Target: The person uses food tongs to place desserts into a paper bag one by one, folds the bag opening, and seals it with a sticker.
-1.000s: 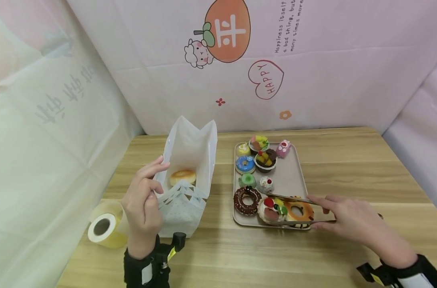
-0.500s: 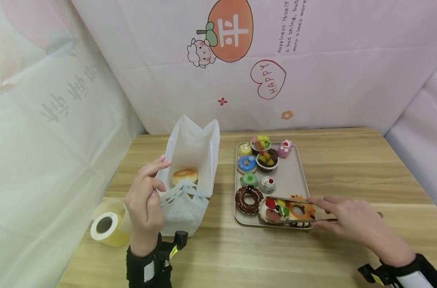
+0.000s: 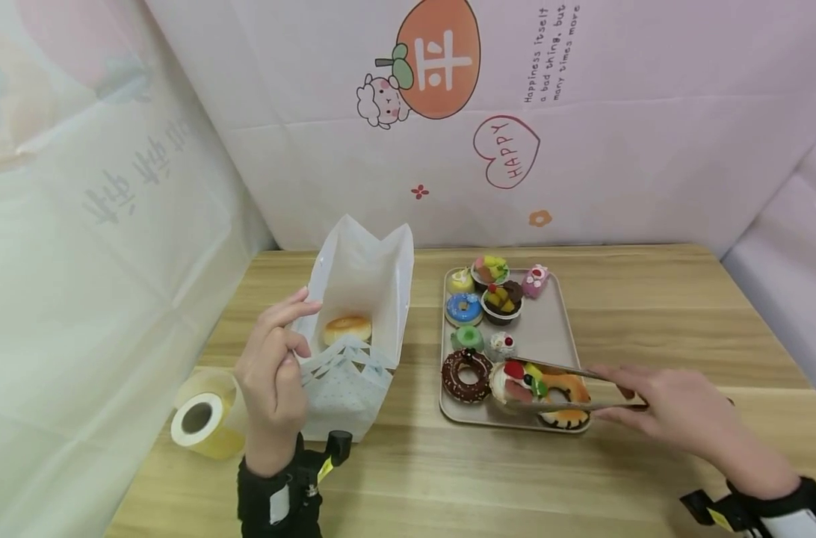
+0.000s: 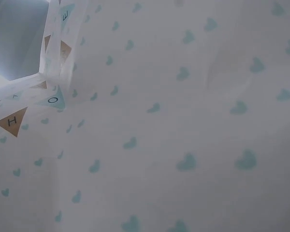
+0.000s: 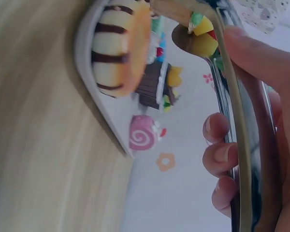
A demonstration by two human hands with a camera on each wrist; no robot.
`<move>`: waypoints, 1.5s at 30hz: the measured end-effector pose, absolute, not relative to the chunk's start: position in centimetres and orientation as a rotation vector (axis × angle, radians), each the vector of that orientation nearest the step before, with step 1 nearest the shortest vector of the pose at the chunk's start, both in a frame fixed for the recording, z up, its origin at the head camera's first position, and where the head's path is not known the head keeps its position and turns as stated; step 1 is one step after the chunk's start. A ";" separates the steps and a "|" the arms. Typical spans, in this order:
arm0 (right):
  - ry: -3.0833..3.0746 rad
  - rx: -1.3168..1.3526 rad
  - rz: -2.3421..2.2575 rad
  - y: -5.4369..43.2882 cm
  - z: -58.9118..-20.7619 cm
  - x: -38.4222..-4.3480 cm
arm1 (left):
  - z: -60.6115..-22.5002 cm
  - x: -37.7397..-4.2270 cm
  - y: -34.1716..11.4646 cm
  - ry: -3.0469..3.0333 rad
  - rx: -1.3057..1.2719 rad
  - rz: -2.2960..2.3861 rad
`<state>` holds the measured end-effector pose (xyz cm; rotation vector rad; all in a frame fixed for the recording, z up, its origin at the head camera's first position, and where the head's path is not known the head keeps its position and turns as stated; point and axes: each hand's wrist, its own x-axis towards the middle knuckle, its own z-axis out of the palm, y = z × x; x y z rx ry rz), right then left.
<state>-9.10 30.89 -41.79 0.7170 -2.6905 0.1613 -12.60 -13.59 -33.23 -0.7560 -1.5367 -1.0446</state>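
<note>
The fingers and thumb of the right hand point(image 3: 673, 407) pinch the tongs point(image 3: 576, 407), whose arms flank the fruit-topped cake point(image 3: 518, 381) by the tray's point(image 3: 549, 329) near edge; best squeeze low and gently, then lift straight up, clear of the chocolate donut point(image 3: 466, 376) and striped donut point(image 3: 578, 385). Left of the tray, the left hand point(image 3: 273, 381) is at the paper bag point(image 3: 344, 400) — whether its fingers grip I cannot tell — and should hold it steady.
</note>
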 end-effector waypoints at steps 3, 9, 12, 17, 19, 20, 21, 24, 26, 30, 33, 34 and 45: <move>-2.658 0.746 0.184 31.3 -41.1 -9.4 | -33.2 -12.6 -13.6 -1.535 -0.764 -1.042; -2.674 0.738 0.239 31.6 -38.7 -10.1 | -33.2 -12.7 -13.6 -1.541 -0.780 -1.038; -2.652 0.752 0.221 31.5 -37.2 -10.8 | -33.1 -12.7 -13.6 -1.540 -0.784 -1.039; -2.593 0.792 0.193 31.0 -34.8 -12.2 | -33.1 -12.7 -13.7 -1.529 -0.786 -1.044; -2.568 0.813 0.187 30.7 -33.8 -12.8 | -33.1 -12.7 -13.8 -1.526 -0.781 -1.044; -2.554 0.822 0.184 30.5 -33.3 -13.1 | -33.1 -12.6 -13.8 -1.527 -0.777 -1.045; -2.551 0.826 0.178 30.4 -32.9 -13.4 | -33.1 -12.6 -13.8 -1.528 -0.774 -1.045; -2.518 0.841 0.136 29.8 -31.5 -14.2 | -33.2 -12.6 -13.9 -1.531 -0.769 -1.049; -2.508 0.839 0.113 29.3 -30.5 -14.6 | -33.2 -12.6 -13.9 -1.534 -0.768 -1.053; -2.500 0.838 0.113 28.2 -28.9 -15.4 | -33.2 -12.6 -13.9 -1.539 -0.745 -1.060; -2.513 0.825 0.128 27.3 -27.8 -16.0 | -33.3 -12.5 -14.1 -1.551 -0.704 -1.066; -2.524 0.814 0.130 27.0 -27.4 -16.2 | -33.3 -12.5 -14.1 -1.555 -0.692 -1.068; -2.584 0.819 0.102 22.8 -23.2 -17.5 | -33.3 -12.5 -14.3 -1.543 -0.657 -1.068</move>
